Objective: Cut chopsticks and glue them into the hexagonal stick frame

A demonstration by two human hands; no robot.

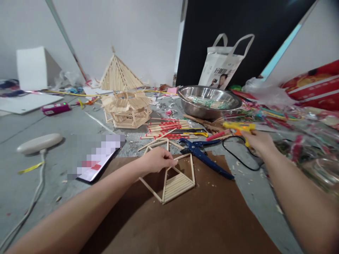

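My left hand is closed in a pinch over a flat frame of wooden sticks. What its fingertips hold, if anything, is too small to make out. One wedge of the frame is filled with parallel sticks, and it lies on a brown sheet. Out to the right, my right hand is wrapped around a yellow glue gun with a black cord. Between the hands, blue-handled cutters rest across the sheet's far edge. Beyond the frame lie several red-banded sticks.
A stick-built tiered structure and a pointed stick roof stand at the back. A metal bowl holds wrapped sticks. A phone and a white corded device lie left. A white bag leans behind; plastic wrappers crowd the right.
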